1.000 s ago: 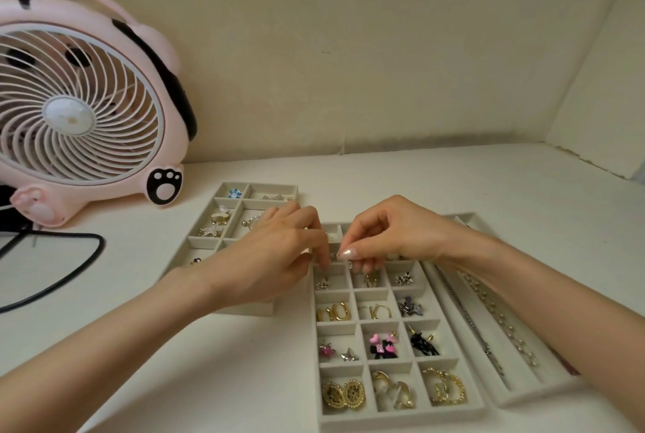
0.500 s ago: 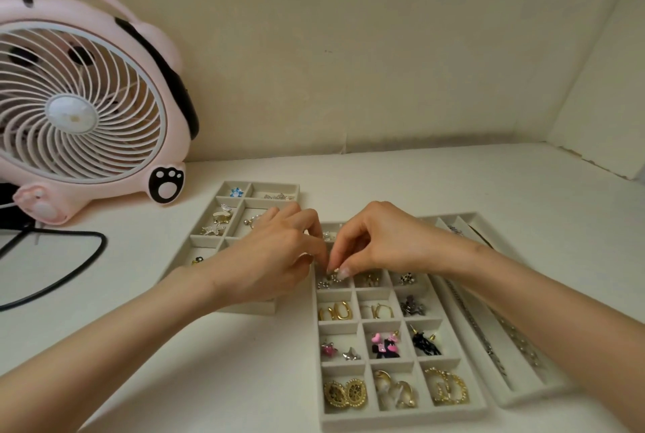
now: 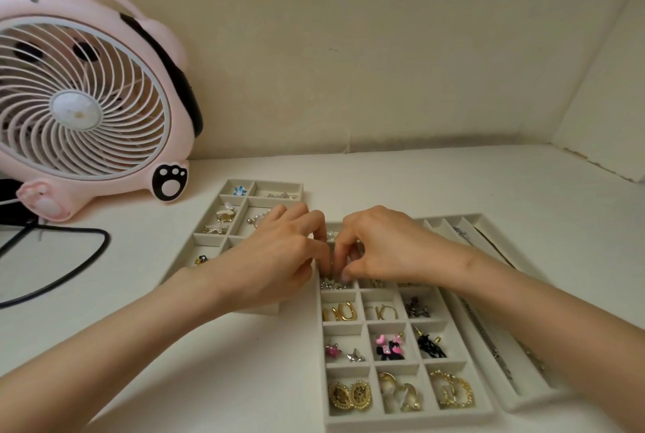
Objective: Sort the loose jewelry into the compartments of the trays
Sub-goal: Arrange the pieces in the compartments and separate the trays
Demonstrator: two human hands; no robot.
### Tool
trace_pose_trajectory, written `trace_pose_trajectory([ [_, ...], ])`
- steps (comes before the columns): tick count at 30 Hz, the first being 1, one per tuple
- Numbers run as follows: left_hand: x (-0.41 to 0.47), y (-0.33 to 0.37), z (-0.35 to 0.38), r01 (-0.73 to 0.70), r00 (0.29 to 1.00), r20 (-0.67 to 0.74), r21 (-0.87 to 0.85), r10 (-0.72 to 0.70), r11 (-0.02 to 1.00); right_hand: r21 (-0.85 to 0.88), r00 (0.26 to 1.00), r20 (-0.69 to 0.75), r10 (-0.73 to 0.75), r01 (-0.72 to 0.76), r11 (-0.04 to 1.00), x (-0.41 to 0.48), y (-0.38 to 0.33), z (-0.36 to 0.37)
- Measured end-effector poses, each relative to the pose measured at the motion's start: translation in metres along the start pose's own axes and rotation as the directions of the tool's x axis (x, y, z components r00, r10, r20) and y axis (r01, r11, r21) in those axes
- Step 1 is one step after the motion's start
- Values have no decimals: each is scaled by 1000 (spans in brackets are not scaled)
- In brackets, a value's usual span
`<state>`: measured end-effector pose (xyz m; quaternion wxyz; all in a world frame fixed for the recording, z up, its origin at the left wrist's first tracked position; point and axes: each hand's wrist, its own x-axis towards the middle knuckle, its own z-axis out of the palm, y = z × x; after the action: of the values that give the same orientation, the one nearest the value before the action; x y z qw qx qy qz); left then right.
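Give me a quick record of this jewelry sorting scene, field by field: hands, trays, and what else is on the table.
left hand: fingers curled at a small silver piece, grip unclear
right hand: pinches the same piece over the middle tray
left tray: partly filled
right tray: chains in long slots
also there: pink fan, black cable

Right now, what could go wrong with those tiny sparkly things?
1. The left hand and right hand seem to pinch one small silver piece over the middle tray; it could slip and drop into the wrong compartment.
2. The left wrist lies over the left tray; a bump could shift it and mix its jewelry.
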<state>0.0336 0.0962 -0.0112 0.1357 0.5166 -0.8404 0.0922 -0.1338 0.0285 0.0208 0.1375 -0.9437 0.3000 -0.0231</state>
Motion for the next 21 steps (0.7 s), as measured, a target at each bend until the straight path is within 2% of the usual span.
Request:
trace_pose_trajectory([
  [3,0,-2,-2,-3,1000,0,-26,3,1000,-122,1000,-12,-24,23,992,0,-4,3],
  [11,-1,-3,-2,-1,1000,2,-24,1,1000,-250,997,-55,-51,35,968,1,-8,6],
  [14,0,-2,-2,3,1000,-2,-33,-3,999,-232,996,-76,-40,22,973,1,-9,3],
  [21,8,7,-5,37,999,13,-142,-35,989,-66,996,-74,53,-58,996,-15,13,-26],
])
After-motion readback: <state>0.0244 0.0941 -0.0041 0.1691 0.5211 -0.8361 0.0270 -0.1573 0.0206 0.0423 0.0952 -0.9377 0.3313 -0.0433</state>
